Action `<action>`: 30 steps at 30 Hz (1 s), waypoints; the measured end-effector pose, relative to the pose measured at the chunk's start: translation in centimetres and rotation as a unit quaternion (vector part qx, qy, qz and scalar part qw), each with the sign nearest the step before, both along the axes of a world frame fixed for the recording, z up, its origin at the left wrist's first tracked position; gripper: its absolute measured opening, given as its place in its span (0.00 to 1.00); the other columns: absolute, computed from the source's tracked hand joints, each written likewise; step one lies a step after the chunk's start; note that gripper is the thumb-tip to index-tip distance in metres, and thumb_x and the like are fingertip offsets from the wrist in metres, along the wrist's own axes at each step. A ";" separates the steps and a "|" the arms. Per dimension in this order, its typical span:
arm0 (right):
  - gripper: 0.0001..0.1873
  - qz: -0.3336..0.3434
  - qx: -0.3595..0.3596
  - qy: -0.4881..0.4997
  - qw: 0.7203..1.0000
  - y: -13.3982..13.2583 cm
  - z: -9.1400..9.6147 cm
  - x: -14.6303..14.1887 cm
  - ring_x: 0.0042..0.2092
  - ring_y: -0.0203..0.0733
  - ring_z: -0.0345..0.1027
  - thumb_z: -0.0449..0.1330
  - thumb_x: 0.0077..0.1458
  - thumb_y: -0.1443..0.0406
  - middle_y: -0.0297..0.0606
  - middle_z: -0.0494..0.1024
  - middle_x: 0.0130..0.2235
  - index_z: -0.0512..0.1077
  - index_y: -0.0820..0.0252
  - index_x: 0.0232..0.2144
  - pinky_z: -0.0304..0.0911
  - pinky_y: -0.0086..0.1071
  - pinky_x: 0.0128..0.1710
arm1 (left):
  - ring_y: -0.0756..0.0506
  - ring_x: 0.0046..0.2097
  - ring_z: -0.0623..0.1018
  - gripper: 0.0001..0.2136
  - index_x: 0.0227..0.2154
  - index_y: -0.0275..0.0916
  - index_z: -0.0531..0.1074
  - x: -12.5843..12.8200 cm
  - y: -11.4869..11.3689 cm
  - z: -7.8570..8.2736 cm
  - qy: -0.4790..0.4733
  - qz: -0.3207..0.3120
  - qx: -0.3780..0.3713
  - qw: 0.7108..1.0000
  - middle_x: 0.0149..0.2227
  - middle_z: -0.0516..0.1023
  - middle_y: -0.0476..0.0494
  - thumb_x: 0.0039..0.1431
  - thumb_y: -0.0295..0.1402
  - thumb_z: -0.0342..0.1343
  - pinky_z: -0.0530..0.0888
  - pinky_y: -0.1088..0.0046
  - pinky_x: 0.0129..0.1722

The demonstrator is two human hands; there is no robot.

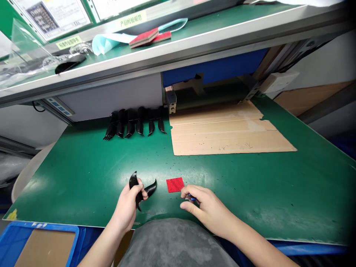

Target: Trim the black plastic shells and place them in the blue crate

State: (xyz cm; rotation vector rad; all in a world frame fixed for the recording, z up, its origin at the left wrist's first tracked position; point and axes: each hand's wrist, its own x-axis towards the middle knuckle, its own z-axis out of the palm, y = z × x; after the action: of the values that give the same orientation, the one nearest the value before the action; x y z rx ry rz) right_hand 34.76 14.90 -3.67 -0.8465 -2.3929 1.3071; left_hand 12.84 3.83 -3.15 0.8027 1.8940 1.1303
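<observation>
Head view. Left grip [128, 207]: closed around a black curved toothed piece [134, 181], held over the front of the green worktop [83, 181]. Right grip [207, 209]: thumb and fingers pinched on a small blue pen [191, 198], which is partly hidden. A red card [175, 184] is laid on the worktop between both grips. Six black toothed pieces [135, 128] are ranged in a row at the worktop's rear, left of a flattened cardboard sheet [226, 131]. A blue crate [16, 237] is placed below the front edge, at left.
</observation>
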 end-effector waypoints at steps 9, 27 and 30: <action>0.10 -0.015 -0.028 -0.029 0.999 -1.0 -0.7 -0.6 0.34 0.38 0.64 0.53 0.61 0.60 0.32 0.72 0.32 0.66 0.57 0.30 0.59 0.32 0.34 | 0.36 0.46 0.73 0.20 0.45 0.41 0.73 -1.3 0.0 -5.4 0.185 -0.114 -0.094 0.972 0.48 0.71 0.38 0.46 0.27 0.59 0.62 0.58 0.52; 0.34 0.000 0.151 0.016 0.988 -3.3 1.7 -1.8 0.35 0.44 0.57 0.36 0.57 0.40 0.39 0.68 0.35 0.67 0.58 0.42 0.51 0.37 0.34 | 0.39 0.52 0.76 0.22 0.47 0.43 0.71 4.2 -3.4 1.9 -0.362 0.070 0.173 0.913 0.51 0.77 0.38 0.48 0.37 0.66 0.71 0.61 0.53; 0.36 -0.004 0.196 -0.013 0.981 -3.1 1.8 -1.7 0.34 0.44 0.55 0.34 0.56 0.40 0.39 0.68 0.34 0.68 0.58 0.40 0.48 0.37 0.33 | 0.39 0.49 0.78 0.21 0.46 0.42 0.72 4.1 -3.5 1.8 -0.348 0.065 0.176 0.918 0.49 0.78 0.37 0.48 0.36 0.66 0.73 0.61 0.51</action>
State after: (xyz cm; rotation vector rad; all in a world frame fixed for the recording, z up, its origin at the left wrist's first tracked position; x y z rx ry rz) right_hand 33.06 11.77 -1.87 -0.7585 -2.5394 0.7808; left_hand 16.98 0.37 -1.32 0.3704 1.1718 1.6084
